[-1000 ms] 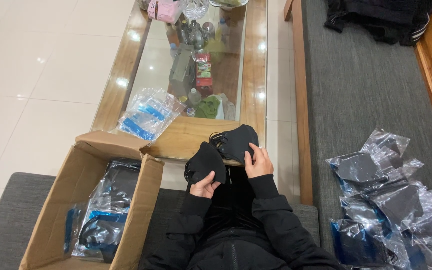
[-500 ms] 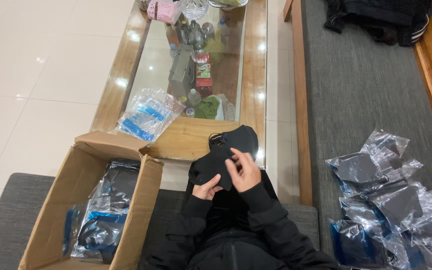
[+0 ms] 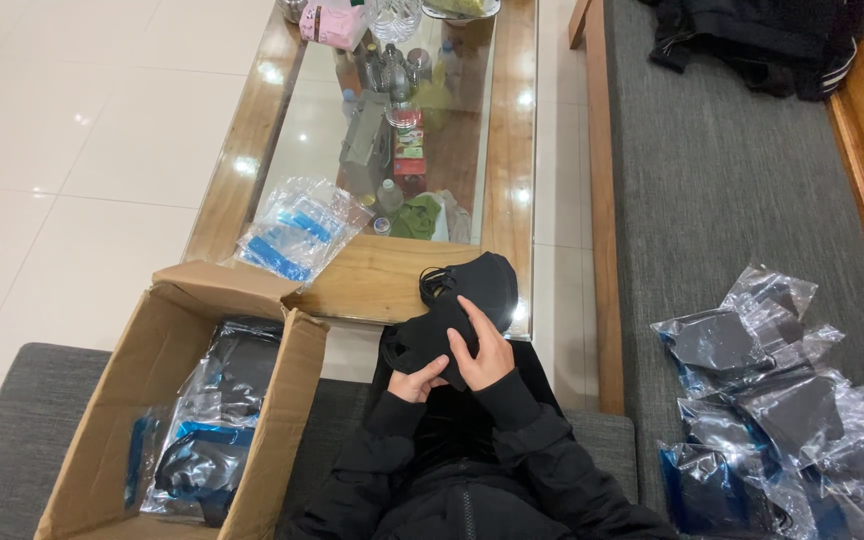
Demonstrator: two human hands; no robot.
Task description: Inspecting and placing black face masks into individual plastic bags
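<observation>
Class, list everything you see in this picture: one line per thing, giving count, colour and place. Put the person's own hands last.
black face masks: at least two, black, held over the table's near edge
cardboard box: one, brown, open, left, holding bagged masks
bagged masks: a pile, clear plastic over black, on the sofa at right
empty bags: a small stack, clear and blue, on the table's near corner
coffee table: one, wooden frame, glass top, ahead
bottles: several, clear, at the table's middle and far end
dark garment: one, black, far end of sofa
left hand: under the masks
right hand: on top of the masks
</observation>
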